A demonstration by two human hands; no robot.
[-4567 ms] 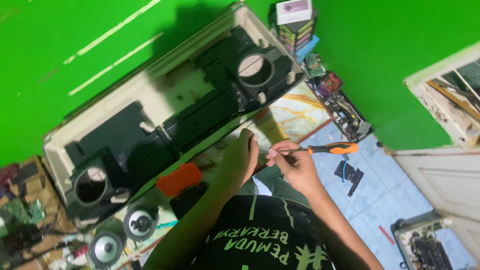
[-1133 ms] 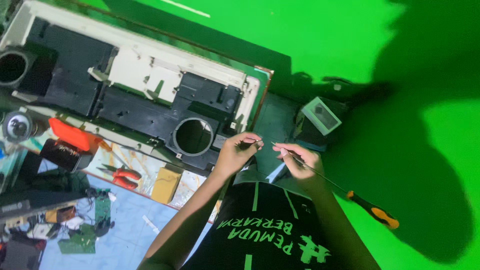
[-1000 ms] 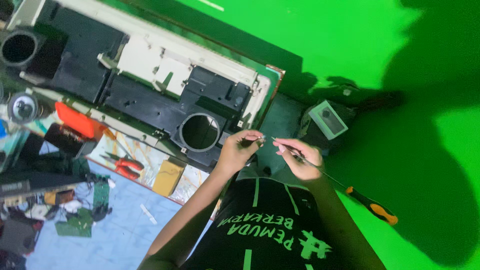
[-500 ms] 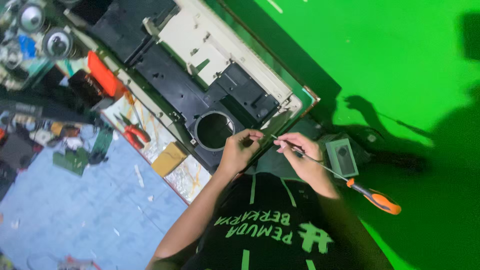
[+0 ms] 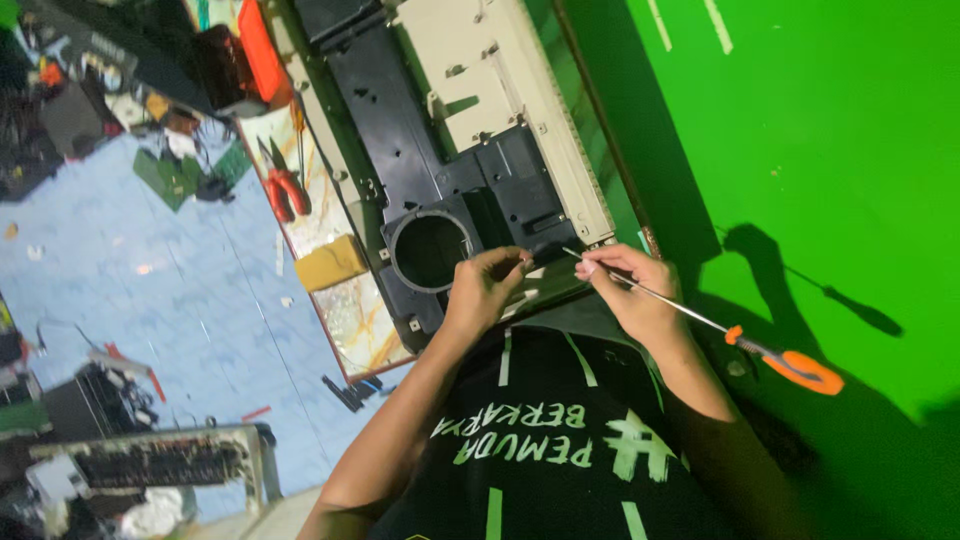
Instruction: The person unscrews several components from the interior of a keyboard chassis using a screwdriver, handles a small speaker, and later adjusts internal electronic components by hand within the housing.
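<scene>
Green floor (image 5: 800,120) w/ blue mat (image 5: 150,300) (cluttered); right hand (image 5: 630,290) fingers grasp screwdriver (image 5: 700,320), left hand (image 5: 485,290) fingers pinched at black-and-cream casing (image 5: 440,150).

Red-handled metal pliers (image 5: 283,187) lie near a flat yellow-brown block (image 5: 333,262), with a green circuit board (image 5: 176,174) to their left.

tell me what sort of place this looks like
Probably an informal electronics repair spot on the floor: an opened black and cream plastic speaker housing, red-handled pliers, and an orange-handled long screwdriver in the right hand.
</scene>
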